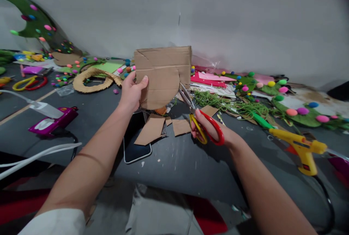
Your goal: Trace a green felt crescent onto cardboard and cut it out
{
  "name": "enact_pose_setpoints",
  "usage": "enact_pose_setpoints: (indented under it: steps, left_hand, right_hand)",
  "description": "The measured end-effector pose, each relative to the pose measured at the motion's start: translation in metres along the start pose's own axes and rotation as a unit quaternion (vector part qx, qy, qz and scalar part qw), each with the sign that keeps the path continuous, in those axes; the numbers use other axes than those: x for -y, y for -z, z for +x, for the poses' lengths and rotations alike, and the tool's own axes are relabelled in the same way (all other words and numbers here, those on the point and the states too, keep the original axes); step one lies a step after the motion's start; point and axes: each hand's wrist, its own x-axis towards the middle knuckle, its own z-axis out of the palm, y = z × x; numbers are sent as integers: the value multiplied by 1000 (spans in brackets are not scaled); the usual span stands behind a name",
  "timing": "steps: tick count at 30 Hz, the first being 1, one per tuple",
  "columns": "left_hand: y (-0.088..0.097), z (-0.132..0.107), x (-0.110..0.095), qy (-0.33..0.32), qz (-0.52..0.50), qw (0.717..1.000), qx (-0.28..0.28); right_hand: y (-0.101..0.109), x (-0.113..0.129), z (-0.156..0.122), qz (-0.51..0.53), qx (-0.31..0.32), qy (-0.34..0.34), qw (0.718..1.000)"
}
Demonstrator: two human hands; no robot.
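Note:
My left hand (132, 93) grips the left edge of a brown cardboard sheet (163, 75) and holds it upright above the dark work surface; its lower part is cut to a curve. My right hand (209, 127) is closed through the red and yellow handles of a pair of scissors (200, 118), whose blades point up and left and meet the cardboard's right edge. Below the sheet lie cardboard offcuts (152, 129), partly over a black phone (135, 136).
A yellow glue gun (302, 147) lies at the right with its black cord. Green fibre strands (231, 106), felt pieces with coloured pom-poms (297, 111), a cardboard ring (94, 80), a magenta device (53, 120), white cables and a second pair of scissors (28, 83) surround the work area.

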Motion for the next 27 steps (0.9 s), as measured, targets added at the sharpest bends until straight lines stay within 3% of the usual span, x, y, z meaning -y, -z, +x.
enact_pose_setpoints:
  steps: [10,14,27]
  left_hand:
    - [-20,-20,-7,87,-40,994,48]
    - [-26,-26,-6,118,-44,989,72]
    - [-28,-29,-7,102,-31,991,81]
  right_hand:
    - [-15,-8,18,-7,-140,40,989]
    - [-13,-9,21,6,-165,46,985]
    - [-2,-21,25,-99,-220,77,967]
